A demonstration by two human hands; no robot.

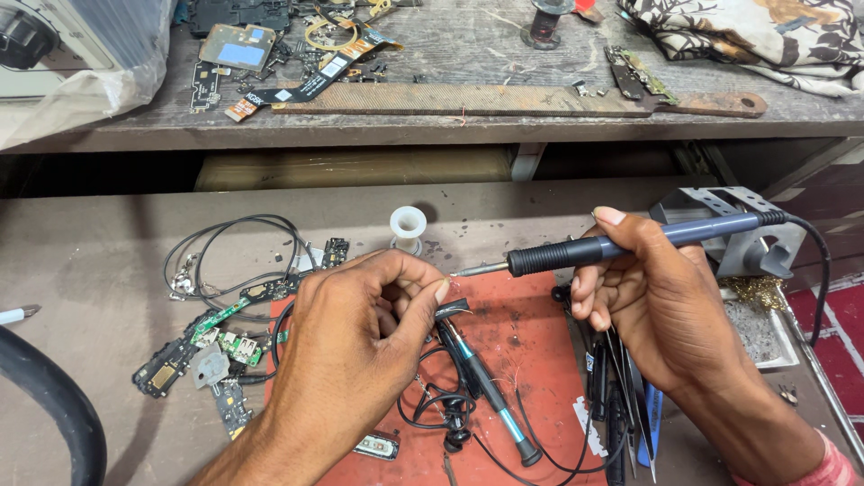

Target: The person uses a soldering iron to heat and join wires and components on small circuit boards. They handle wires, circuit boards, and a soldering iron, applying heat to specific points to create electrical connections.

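I am at a worn grey workbench (81, 270) with a raised wooden shelf (468, 126) across the top of the frame and a red work mat (531, 351) at lower centre.

My right hand (652, 301), right of centre, is closed around a soldering iron (630, 243), held like a pen with the forefinger laid along the blue handle. Its black grip sticks out to the left and the metal tip ends near the middle of the frame, just beside my left thumb. My left hand (355, 342), at centre left, is curled nearly shut, thumb and forefinger pinching a small dark part (452, 309) over the mat; what the part is I cannot tell.

Below that hand a second black tool with a blue band (486, 382) lies on the mat among thin black wires (432, 405). To the left, small green circuit boards (225, 342) and looped black cable (234, 252) lie on the bench. A white spool (408, 225) stands just above my left hand. At the right edge a grey metal iron stand (756, 234) sits behind my right hand, with tweezers (630, 405) below it. On the shelf lies a long rusty file (504, 101).
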